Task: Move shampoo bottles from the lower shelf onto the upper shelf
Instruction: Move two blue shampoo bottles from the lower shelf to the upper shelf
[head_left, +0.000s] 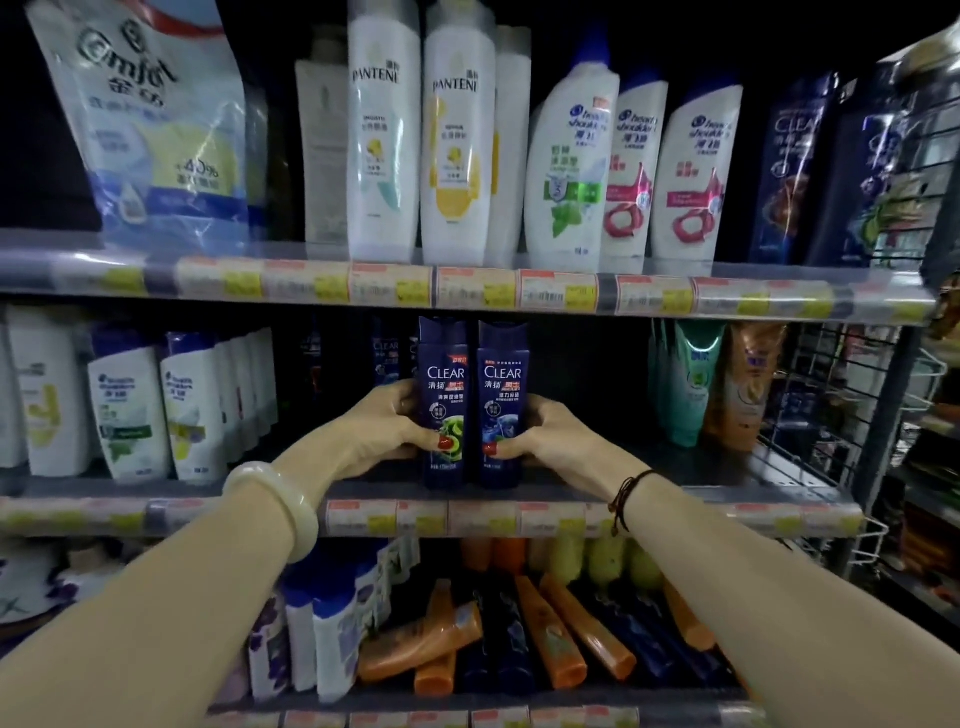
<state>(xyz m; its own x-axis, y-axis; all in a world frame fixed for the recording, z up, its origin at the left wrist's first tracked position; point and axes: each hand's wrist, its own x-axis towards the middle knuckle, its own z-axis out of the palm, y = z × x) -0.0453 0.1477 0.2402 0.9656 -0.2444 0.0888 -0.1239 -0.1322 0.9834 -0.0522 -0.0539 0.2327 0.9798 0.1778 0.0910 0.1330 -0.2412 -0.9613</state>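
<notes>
Both hands in on the middle shelf (701, 493). Left hand (387, 423) wraps the left Clear bottle (443, 402), right hand (545, 434) wraps the right Clear bottle (502, 402), fingers closed round each. Bottles upright, touching, at centre. Lift straight, clear the rail, then up to twelve o'clock, onto the upper shelf (467, 291).

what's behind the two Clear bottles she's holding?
Behind the left bottle and right bottle, a few more dark bottles stand in shadow. How many is unclear: the held pair and the darkness hide the rest.
</notes>
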